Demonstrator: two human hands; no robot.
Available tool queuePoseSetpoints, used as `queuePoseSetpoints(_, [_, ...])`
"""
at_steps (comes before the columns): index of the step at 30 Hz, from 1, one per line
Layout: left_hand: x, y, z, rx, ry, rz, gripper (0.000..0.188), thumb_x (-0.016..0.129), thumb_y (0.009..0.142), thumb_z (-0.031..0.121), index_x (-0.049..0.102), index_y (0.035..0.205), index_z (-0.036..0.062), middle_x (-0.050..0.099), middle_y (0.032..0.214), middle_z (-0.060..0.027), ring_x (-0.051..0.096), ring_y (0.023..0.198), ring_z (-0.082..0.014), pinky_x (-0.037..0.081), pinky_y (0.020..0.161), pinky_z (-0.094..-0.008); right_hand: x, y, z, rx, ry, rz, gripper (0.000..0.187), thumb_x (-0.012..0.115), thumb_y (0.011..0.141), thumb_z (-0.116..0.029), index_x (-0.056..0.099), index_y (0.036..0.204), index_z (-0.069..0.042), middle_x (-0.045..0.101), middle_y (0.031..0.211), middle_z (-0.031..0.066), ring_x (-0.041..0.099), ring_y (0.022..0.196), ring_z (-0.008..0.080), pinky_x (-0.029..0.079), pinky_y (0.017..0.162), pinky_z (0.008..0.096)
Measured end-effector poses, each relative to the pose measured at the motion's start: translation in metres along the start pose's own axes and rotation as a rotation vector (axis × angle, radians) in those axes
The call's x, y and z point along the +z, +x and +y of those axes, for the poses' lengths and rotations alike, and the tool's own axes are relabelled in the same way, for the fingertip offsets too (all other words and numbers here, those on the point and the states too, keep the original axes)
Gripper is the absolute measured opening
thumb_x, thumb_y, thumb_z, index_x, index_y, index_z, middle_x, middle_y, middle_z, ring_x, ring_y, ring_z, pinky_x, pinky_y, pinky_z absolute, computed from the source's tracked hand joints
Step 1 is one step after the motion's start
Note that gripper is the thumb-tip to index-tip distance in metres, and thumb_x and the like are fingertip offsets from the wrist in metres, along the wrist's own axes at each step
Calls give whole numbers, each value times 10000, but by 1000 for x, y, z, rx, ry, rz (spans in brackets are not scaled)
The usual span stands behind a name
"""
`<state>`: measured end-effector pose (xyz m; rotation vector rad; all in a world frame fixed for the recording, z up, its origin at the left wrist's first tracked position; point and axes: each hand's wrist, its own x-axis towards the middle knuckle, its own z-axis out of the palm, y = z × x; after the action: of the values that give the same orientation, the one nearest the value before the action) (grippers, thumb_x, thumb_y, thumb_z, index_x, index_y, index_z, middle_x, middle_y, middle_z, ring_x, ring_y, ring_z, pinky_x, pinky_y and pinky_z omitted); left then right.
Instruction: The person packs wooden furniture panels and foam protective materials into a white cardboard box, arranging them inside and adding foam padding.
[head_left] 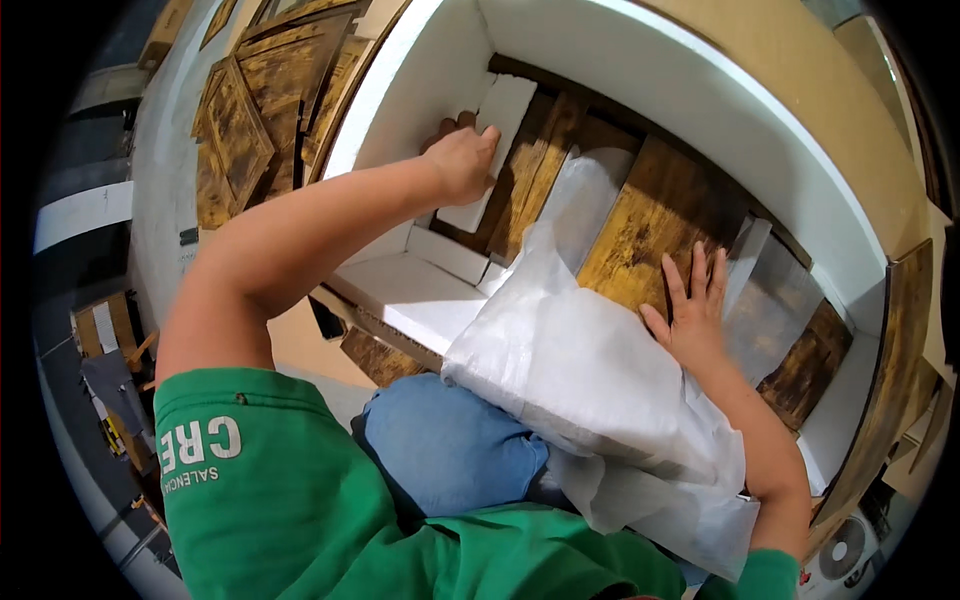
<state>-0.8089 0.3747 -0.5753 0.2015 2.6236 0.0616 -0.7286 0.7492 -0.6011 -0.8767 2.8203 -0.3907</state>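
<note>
Inside a carton lined with white foam [700, 95], my left hand [465, 162] has its fingers curled at a white foam strip [508, 112] by the left wall. Some of its fingertips are hidden. My right hand [697, 315] lies with fingers spread on a brown wood-grain panel [635, 235] in the box. Between my arms, a white foam-wrapped piece [590, 360] rests over the near side of the box; what is inside the wrap is hidden. Translucent foam sheet [580, 195] covers part of the boards beside the panel.
Several brown wood-grain panels and frames [250, 130] are piled at the far left. A wooden board [885, 380] stands along the box's right side. A white fan-like unit [845, 545] is at the lower right. Boxes and tools [115, 380] sit at the left edge.
</note>
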Motion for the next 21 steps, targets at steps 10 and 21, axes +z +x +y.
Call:
queuePoseSetpoints(10, [3,9,6,-72,-293,-13,612,697,723,110,396,1243,-3,552,1077,-259,529,1037,-393,434,896,-424,8,-6,6,-43,-27,7,724,636,802,-429,322,1423,-229,75,1525,163,16,1382,442,124,1064,607])
queuePoseSetpoints(21, [-6,-5,47,23,-125,138,548,749,699,150,494,1174,50,526,1121,-193,530,1053,-359,453,880,-406,9,-3,17,-135,-50,48,672,635,800,-437,387,1388,-229,113,1516,159,30,1383,437,203,1051,591])
